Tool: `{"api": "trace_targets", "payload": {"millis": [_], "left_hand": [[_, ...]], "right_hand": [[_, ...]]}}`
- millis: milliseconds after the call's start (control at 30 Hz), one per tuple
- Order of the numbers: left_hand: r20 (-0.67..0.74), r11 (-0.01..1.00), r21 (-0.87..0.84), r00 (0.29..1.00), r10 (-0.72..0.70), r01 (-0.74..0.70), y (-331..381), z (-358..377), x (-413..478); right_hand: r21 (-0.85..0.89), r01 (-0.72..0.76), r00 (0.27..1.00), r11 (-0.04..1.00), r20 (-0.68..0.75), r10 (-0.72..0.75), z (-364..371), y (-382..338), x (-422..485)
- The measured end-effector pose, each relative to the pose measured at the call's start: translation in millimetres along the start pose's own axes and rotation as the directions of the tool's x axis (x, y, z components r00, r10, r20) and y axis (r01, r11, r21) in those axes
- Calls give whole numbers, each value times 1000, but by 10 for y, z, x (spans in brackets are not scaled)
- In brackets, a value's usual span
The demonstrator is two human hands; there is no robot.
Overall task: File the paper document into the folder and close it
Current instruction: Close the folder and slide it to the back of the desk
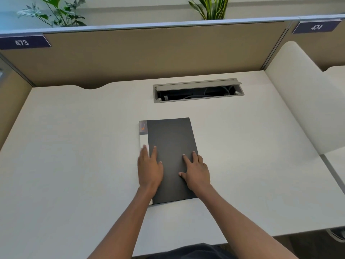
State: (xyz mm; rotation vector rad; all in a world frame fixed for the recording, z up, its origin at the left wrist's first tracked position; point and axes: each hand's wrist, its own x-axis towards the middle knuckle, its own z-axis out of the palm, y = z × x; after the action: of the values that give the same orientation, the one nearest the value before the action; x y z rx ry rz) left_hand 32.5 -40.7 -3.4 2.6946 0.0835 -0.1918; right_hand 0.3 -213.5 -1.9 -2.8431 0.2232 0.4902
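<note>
A dark grey folder (170, 143) lies closed and flat in the middle of the white desk (74, 146), its pale spine strip along the left side. My left hand (150, 168) rests flat on the folder's left edge, fingers spread over the spine. My right hand (197, 170) lies flat on the cover near the right edge, fingers apart. No paper document is visible; anything inside the folder is hidden by the cover.
An open cable tray (197, 90) with wires is set into the desk behind the folder. A tan partition (149, 53) with plants above closes the back. A white curved divider (302, 94) stands at the right.
</note>
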Motion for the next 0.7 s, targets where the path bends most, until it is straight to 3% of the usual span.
{"api": "trace_targets", "payload": {"millis": [100, 267, 433, 567, 700], "left_hand": [[-45, 970, -110, 974, -222, 217, -90, -84, -19], [-18, 887, -313, 932, -363, 339, -81, -154, 28], [134, 681, -536, 846, -516, 500, -86, -212, 184], [189, 576, -688, 875, -446, 442, -204, -287, 231], [276, 548, -727, 907, -318, 414, -290, -324, 236]], "right_hand": [[-10, 3, 1000, 1000, -23, -3, 13, 17, 6], [-32, 5, 999, 999, -44, -6, 35, 31, -12], [-31, 1, 999, 1000, -32, -2, 33, 40, -6], [-7, -2, 999, 1000, -36, 1, 17, 52, 3], [29, -4, 1000, 1000, -22, 4, -10, 75, 3]]}}
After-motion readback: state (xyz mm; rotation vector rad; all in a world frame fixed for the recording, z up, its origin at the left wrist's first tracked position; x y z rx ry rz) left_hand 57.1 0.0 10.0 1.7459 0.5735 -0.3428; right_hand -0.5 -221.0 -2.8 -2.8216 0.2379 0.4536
